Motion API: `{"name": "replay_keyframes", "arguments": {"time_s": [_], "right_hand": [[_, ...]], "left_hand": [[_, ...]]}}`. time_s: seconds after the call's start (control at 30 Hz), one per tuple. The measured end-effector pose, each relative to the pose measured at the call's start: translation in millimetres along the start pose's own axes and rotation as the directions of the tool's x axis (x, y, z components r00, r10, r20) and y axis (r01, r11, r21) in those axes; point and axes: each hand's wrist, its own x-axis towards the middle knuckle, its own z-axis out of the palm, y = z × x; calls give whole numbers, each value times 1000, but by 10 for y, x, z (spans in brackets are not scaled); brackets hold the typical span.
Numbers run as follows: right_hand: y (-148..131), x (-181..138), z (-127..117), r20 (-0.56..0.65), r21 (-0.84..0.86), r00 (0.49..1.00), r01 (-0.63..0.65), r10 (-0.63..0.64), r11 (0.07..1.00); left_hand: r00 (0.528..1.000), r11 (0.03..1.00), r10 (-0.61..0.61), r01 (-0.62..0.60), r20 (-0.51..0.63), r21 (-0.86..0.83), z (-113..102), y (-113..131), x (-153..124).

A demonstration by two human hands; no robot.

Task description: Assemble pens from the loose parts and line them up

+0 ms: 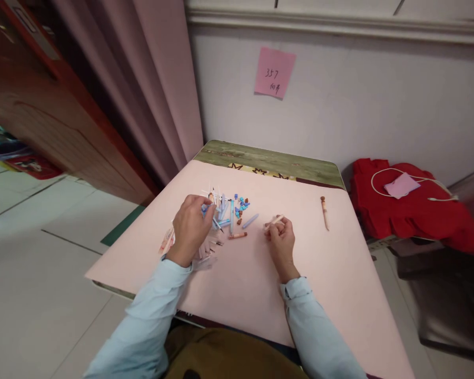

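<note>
A heap of pen parts [226,211] lies on the pink tabletop [339,273]: pale blue and clear barrels, thin refills, and small blue and brown caps. My left hand [190,227] rests on the heap's left side, fingers curled around some pieces I cannot make out. My right hand [279,238] is closed on a pale pen barrel [274,221] held just above the table. A brown-tipped barrel [237,236] lies between my hands. An assembled brownish pen [324,211] lies apart to the right.
The table [268,158] stands against a white wall with a pink sticky note [274,72]. A pink curtain [158,89] and a wooden door hang at the left. A red cloth [411,210] with a white cord lies on a seat at the right.
</note>
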Motion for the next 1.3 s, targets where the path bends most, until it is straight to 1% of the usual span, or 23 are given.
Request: {"name": "replay_keyframes", "arguments": {"time_s": [0.1,0.23,0.37,0.43,0.5,0.57,0.63,0.7,0.77,0.87,1.0,1.13,1.2,1.23,1.3], "right_hand": [[-33,-21,-9,-2,-15,1000,-7,7,1000],[-74,-42,-10,17,-55,999,31,-31,998],[-60,-30,7,21,-70,999,35,-33,997],[-45,-23,14,24,-83,999,34,-32,996],[-33,-23,19,25,-103,999,35,-33,994],[-20,-23,24,11,-121,999,34,-32,992],[1,-19,30,-10,-125,1000,23,-25,992],[29,-10,36,-9,-110,1000,6,-7,994],[55,-2,39,16,-107,1000,-2,4,994],[67,-7,42,55,-156,998,18,-9,988],[53,-26,48,68,-197,997,37,-24,980],[55,-25,53,80,-202,996,41,-26,979],[59,-19,49,82,-215,996,45,-28,976],[61,-17,46,84,-220,996,46,-28,974],[62,-15,39,86,-223,996,45,-26,974]], "left_hand": [[993,1000,-15,12,117,25,-35,-197,-53],[977,1000,19,-22,212,9,-2,-363,-68],[962,998,55,-60,266,9,41,-323,13],[951,994,111,-110,287,-19,57,-272,58],[930,985,171,-160,324,-60,75,-258,98],[908,980,200,-181,369,-85,93,-303,134],[898,980,198,-178,393,-87,108,-400,170],[905,984,180,-161,386,-82,113,-522,201],[923,989,148,-128,356,-79,107,-636,221],[948,996,75,-56,310,-69,94,-761,226],[968,997,-12,29,251,-65,118,-862,247],[973,995,-69,84,221,-59,218,-922,376],[974,997,-18,35,227,-68,302,-913,459],[971,997,36,-18,236,-78,352,-894,495],[946,984,171,-151,275,-92,467,-833,541]]}}
